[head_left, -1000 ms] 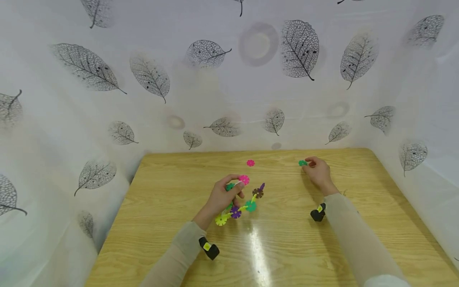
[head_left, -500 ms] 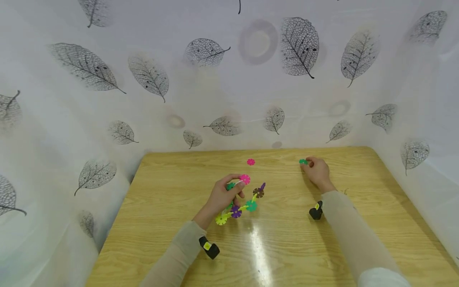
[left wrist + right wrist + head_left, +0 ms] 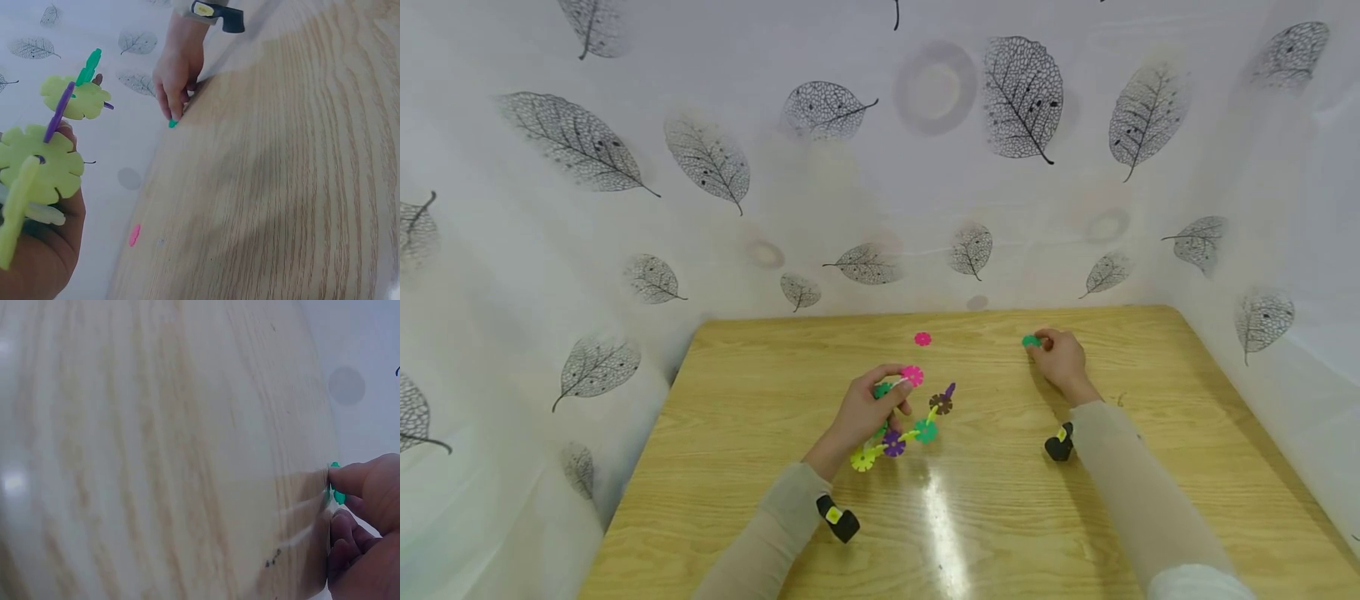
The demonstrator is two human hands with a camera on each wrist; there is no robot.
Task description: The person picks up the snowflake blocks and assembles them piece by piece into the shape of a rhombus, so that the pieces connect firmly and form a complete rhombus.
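My left hand point(image 3: 867, 407) grips a chain of interlocking plastic snowflake discs above the table. A pink disc point(image 3: 913, 376) shows at its fingertips. Below and right of the hand the chain runs through a yellow-green disc point(image 3: 862, 459), a purple disc point(image 3: 893, 443), a teal disc point(image 3: 926, 431) and a brown disc point(image 3: 941, 404). Yellow-green discs point(image 3: 40, 164) of the chain loom close in the left wrist view. Toward the table's back right, my right hand point(image 3: 1062, 360) pinches a green disc point(image 3: 1031, 341) between thumb and fingers, close to the tabletop.
A loose pink disc point(image 3: 922, 339) lies near the back edge of the wooden table point(image 3: 737, 450), between the hands. A white leaf-print curtain point(image 3: 865, 183) encloses the back and sides. Each wrist wears a black camera mount point(image 3: 838, 518).
The right hand and its green disc have shifted very slightly. My left hand keeps its hold on the chain in nearly the same place.
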